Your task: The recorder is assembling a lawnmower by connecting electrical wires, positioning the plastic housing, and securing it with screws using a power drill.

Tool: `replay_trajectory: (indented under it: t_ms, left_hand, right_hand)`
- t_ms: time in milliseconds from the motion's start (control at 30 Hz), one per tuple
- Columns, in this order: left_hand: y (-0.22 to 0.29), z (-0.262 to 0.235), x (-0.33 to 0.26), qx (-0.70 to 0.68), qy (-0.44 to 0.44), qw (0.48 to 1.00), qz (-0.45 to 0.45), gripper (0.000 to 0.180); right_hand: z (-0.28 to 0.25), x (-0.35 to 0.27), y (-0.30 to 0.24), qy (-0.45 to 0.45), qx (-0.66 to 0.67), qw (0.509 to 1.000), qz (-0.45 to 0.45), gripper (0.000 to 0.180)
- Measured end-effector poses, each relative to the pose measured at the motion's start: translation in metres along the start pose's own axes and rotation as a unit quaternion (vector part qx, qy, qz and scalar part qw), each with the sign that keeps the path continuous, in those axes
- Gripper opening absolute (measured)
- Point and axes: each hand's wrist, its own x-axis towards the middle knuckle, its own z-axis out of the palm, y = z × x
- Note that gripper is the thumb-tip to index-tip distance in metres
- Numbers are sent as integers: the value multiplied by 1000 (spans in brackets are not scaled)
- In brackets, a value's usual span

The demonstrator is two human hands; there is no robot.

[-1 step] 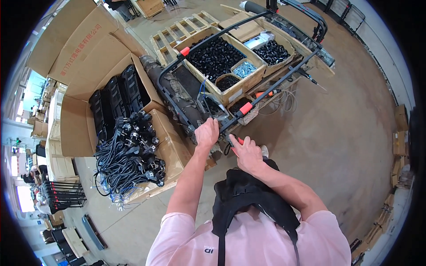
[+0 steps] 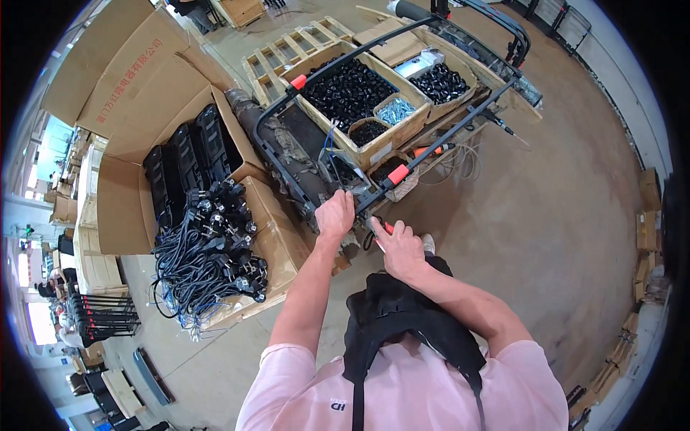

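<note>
My left hand (image 2: 335,215) is closed in a fist at the near end of the black tube frame (image 2: 269,115). A thin dark cord (image 2: 338,179) with loose blue wire ends rises from its fingers. My right hand (image 2: 402,248) sits just to the right, wrapped around a red-and-black handled tool (image 2: 389,228). That tool's working end is hard to make out beside the frame's end. Red sleeves (image 2: 397,174) mark the frame's bars. Beyond my hands is a small bin of dark parts (image 2: 392,169).
On the left stands an open carton (image 2: 126,208) of black plastic housings (image 2: 190,151) and bundled plug cords (image 2: 208,251). Under the frame, a tray (image 2: 305,108) holds black parts and small tubs of screws (image 2: 395,111). An orange-and-black tool (image 2: 435,151) lies near a coiled cable (image 2: 471,165).
Less of the red handle shows under my right hand. My left hand and the frame have hardly moved.
</note>
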Motion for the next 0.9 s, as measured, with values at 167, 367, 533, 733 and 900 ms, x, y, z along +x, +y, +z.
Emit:
replay_trajectory:
  t_ms: [167,367,533,733,900]
  left_hand:
    - [0,4,2,19,-19,999,-35,43]
    - [5,6,4,29,-29,998,-49,43]
    - [8,6,10,39,-20,997,-58,42]
    - [7,8,1,42,7,998,-52,42]
    - [10,12,0,45,6,997,-68,45]
  right_hand:
    - [1,6,14,7,-23,999,-32,69]
    - [-9,3,16,-26,69,997,-12,70]
    - [6,5,-10,33,-43,998,-9,73]
    - [23,-4,-2,63,-27,997,-18,65]
    - [27,-8,-13,76,-13,997,16,59]
